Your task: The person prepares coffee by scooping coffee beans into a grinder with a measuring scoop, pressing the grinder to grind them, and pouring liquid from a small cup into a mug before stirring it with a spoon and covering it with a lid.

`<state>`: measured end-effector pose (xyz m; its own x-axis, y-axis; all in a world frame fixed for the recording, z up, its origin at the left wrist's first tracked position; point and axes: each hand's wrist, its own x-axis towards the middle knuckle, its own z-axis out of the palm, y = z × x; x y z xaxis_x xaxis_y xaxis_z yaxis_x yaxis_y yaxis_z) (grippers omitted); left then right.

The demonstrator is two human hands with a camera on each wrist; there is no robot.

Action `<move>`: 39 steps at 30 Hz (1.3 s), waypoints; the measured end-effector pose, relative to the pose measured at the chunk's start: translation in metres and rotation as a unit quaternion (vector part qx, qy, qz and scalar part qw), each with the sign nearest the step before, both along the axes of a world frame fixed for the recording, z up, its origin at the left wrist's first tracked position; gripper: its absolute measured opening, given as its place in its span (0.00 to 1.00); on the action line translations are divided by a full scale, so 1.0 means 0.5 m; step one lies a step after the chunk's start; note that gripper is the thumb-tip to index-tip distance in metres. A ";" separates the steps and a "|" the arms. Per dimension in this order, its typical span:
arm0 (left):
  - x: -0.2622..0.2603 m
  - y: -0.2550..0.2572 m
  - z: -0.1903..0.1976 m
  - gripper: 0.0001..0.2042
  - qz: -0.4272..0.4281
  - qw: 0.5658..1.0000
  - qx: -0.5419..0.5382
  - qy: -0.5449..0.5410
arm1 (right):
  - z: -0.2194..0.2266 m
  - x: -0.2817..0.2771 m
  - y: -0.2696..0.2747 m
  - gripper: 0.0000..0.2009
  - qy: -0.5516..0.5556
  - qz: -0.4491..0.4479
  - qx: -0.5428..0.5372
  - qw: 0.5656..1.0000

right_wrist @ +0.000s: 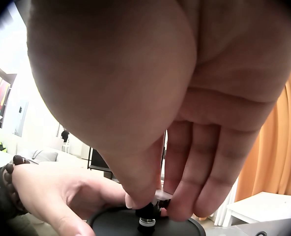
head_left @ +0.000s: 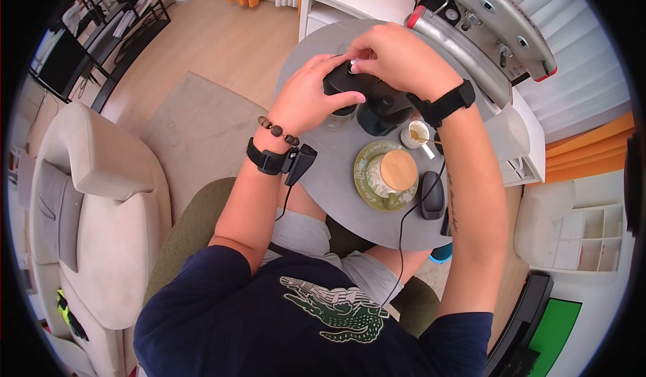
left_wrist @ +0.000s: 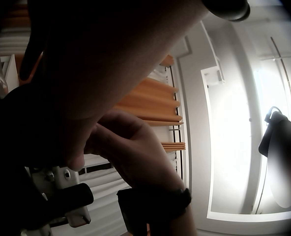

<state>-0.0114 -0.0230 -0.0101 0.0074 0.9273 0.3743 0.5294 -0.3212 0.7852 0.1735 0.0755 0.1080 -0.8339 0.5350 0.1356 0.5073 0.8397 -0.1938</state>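
Note:
Both hands meet over a black container with a round, dark lid (right_wrist: 116, 223) on the far part of the grey table (head_left: 323, 168). From the left, my left hand (head_left: 311, 94) holds its side, thumb on the near side and fingers reaching round the back. My right hand (head_left: 397, 54) comes in from above and pinches a small black knob (right_wrist: 146, 216) with a shiny metal ring, at the lid's middle. Directly beside the container stands a dark jug-like vessel (head_left: 382, 114), partly under my right wrist. In the left wrist view my left hand is mostly dark.
A white cup (head_left: 412, 136) with a spoon stands near the dark vessel. Closer to me, a wooden-lidded cup (head_left: 398, 169) sits on a green patterned plate (head_left: 367, 192), beside a black mouse-shaped object (head_left: 433, 198). A cable (head_left: 402, 232) crosses the table edge. An espresso machine (head_left: 484, 23) stands beyond.

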 end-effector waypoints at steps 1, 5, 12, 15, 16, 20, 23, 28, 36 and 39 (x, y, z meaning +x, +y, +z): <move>0.000 0.001 -0.002 0.40 -0.002 1.000 0.006 -0.003 | -0.003 0.000 0.002 0.10 -0.007 0.002 0.010 1.000; -0.003 0.012 -0.015 0.39 -0.001 1.000 0.019 0.009 | -0.017 -0.001 0.004 0.10 0.015 0.007 0.047 0.999; -0.002 0.013 -0.015 0.39 0.000 1.000 0.017 0.009 | 0.000 -0.009 -0.004 0.10 -0.021 -0.014 0.021 0.999; -0.004 0.019 -0.017 0.40 -0.004 1.000 0.028 0.002 | -0.001 -0.011 -0.013 0.10 -0.021 -0.027 0.032 0.999; -0.005 0.021 -0.016 0.41 -0.008 1.000 0.018 -0.003 | -0.002 -0.011 -0.017 0.10 -0.020 -0.033 0.044 0.998; -0.004 0.030 -0.040 0.52 -0.016 0.999 0.035 -0.030 | -0.003 -0.015 -0.011 0.13 -0.052 -0.105 -0.023 0.993; 0.000 0.010 -0.039 0.62 -0.047 0.994 -0.007 -0.102 | -0.008 0.017 0.009 0.14 -0.018 -0.063 0.031 0.997; -0.005 0.043 -0.105 0.63 -0.084 0.988 -0.048 -0.118 | 0.020 0.033 -0.003 0.20 -0.081 -0.008 0.004 0.997; -0.009 0.074 -0.161 0.51 -0.089 0.984 -0.105 -0.109 | -0.006 0.026 -0.009 0.19 -0.034 0.035 0.064 0.997; -0.012 0.076 -0.166 0.49 -0.081 0.987 -0.101 -0.095 | -0.013 0.020 0.002 0.18 -0.055 0.006 0.026 0.998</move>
<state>-0.0171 0.0152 -0.0931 0.1096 0.9756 0.1903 0.3216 -0.2160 0.9219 0.1837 0.0765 0.1016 -0.8512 0.5201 0.0706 0.5135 0.8530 -0.0934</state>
